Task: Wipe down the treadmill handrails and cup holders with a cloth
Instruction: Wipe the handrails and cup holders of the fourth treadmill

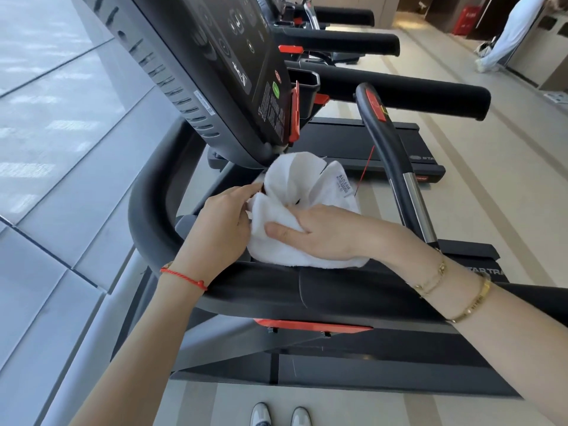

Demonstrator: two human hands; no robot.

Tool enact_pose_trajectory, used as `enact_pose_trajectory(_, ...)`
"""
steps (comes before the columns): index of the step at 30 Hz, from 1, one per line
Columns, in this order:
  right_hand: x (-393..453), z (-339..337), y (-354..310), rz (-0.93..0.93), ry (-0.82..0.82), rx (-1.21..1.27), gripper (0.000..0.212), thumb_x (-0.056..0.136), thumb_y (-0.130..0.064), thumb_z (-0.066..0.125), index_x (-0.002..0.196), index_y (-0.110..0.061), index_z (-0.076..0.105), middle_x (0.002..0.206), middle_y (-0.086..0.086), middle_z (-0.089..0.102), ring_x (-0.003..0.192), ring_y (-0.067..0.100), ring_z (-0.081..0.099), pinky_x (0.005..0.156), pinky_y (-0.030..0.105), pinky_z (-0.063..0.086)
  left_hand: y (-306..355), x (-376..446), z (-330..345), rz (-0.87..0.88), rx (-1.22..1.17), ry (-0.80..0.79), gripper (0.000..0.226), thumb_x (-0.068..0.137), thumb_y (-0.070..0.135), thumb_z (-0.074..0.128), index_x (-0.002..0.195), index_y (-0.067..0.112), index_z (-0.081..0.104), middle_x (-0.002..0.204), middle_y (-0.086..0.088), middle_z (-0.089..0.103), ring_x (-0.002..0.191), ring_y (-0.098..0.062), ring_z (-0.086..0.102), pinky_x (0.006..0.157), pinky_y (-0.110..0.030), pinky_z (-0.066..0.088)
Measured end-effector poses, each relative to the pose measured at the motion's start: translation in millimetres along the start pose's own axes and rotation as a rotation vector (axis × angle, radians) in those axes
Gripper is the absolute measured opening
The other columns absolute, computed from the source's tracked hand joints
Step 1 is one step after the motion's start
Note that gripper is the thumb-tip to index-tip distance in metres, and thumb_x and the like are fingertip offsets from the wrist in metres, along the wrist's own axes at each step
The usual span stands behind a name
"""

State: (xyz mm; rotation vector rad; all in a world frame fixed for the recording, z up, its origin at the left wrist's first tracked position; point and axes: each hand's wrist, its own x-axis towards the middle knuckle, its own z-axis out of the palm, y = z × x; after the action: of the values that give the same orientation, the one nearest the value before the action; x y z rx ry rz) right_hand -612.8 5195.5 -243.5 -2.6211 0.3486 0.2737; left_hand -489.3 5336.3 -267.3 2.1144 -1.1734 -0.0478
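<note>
- Fingers of the right hand [322,235] curl into the white cloth [295,210]; the thumb lies flat along its near fold and the fingertips are buried in the bunched fabric, so the cloth is gripped.
- Fingers of the left hand [221,222] are close together and slightly bent, their tips pinching the cloth's left edge.
- The cloth is bunched between the two hands, just below the lower corner of the console [215,72] and above the front handrail [276,287]; its lower edge touches the handrail's top, and a small printed label shows on its far right fold.
- The handrail curves up on the left toward the console; both forearms cross over it.
- A red string bracelet [184,275] sits on the left wrist, gold bracelets [455,290] on the right.
- A cup holder [304,87] sits at the console's far side, beside a red clip [295,112].
- More treadmills stand beyond, and two shoes [279,415] show at the bottom edge on the floor.
</note>
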Motion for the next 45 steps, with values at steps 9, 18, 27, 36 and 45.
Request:
enact_pose_trajectory(9,25,-4,-5,0.074,-0.237,-0.238,0.092,0.085,-0.078,0.01,0.13,-0.011,0.056,0.112,0.001,0.054,0.098,0.021,0.048,0.088,0.031,0.029,-3,2,0,-0.066,0.021,-0.009,0.06,0.086,-0.013,0.036,0.136,0.013,0.057,0.127,-0.004,0.064,0.099,-0.009,0.057,0.077,0.005,0.033)
enact_pose_trajectory(18,11,5,-1,-0.057,0.018,-0.237,0.067,0.08,-0.083,0.012,0.085,-0.022,0.041,0.054,-0.007,0.056,0.065,0.01,0.058,0.083,0.038,0.038,2,2,0,-0.069,0.022,-0.002,0.051,0.095,-0.005,0.035,0.136,0.014,0.057,0.124,-0.004,0.065,0.094,-0.007,0.054,0.082,-0.008,0.036)
enact_pose_trajectory(27,-29,19,6,-0.101,0.395,-0.128,0.055,0.094,-0.064,0.029,0.09,-0.017,0.059,0.077,-0.003,0.062,0.075,0.018,0.057,0.07,0.031,0.039,2,0,2,-0.023,0.013,0.025,0.037,0.099,0.011,0.047,0.133,0.016,0.06,0.118,0.002,0.067,0.09,-0.011,0.058,0.077,0.0,0.036)
enact_pose_trajectory(36,-53,30,10,0.086,0.454,0.029,0.07,0.092,-0.065,0.024,0.147,-0.023,0.019,0.151,-0.009,0.021,0.135,0.008,0.024,0.102,0.018,0.023,3,-2,2,-0.017,0.023,0.003,0.039,0.099,0.018,0.05,0.137,0.02,0.056,0.113,0.004,0.065,0.081,-0.006,0.057,0.069,-0.005,0.039)
enact_pose_trajectory(45,-32,19,18,0.262,0.292,0.235,0.078,0.094,-0.067,0.026,0.155,-0.031,-0.006,0.164,-0.005,-0.012,0.145,0.03,0.027,0.109,0.041,0.031,4,-3,3,0.024,0.017,-0.007,0.04,0.098,0.017,0.051,0.138,0.017,0.054,0.114,0.002,0.064,0.083,-0.006,0.056,0.08,-0.021,0.042)
